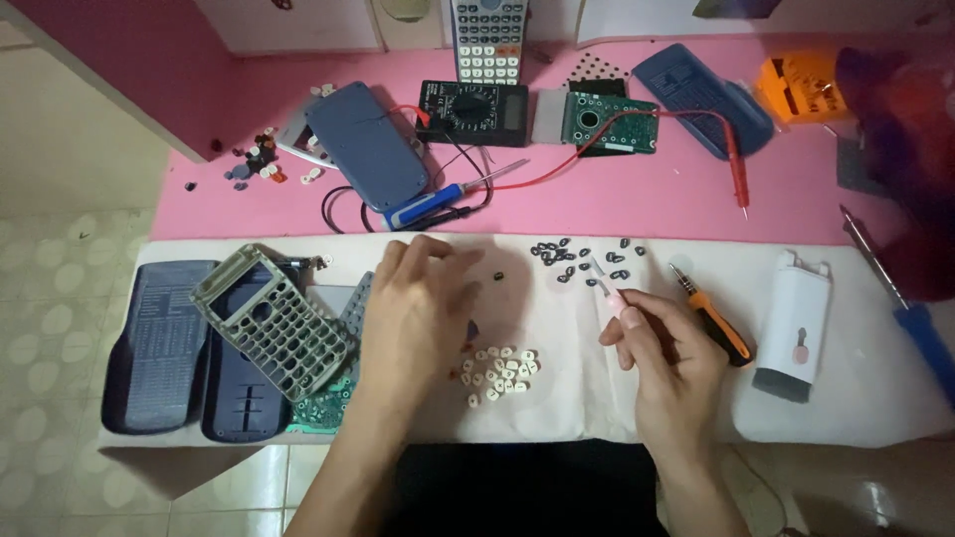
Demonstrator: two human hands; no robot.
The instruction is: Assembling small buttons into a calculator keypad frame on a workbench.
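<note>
Two bare hands over white cloth (557, 388) on pink worktop (637, 194). Left hand (416, 303) flat, palm down, fingers (438, 261) spread and slightly curled, gripping nothing visible; just beside grey keypad frame (274, 320). Right hand (662, 348) pinched narrow around pink-handled tool (609, 290), thin tip aimed at scattered small black key caps (577, 257). Cluster of small white key caps (500, 373) between both hands, lone black cap (496, 274) near left fingertips. Caps likely featherlight, hard, smooth, quick to skitter or get lost; best nipped at opposite edges or nudged with tool tip. Orange-handled screwdriver (718, 320) just beside right hand.
</note>
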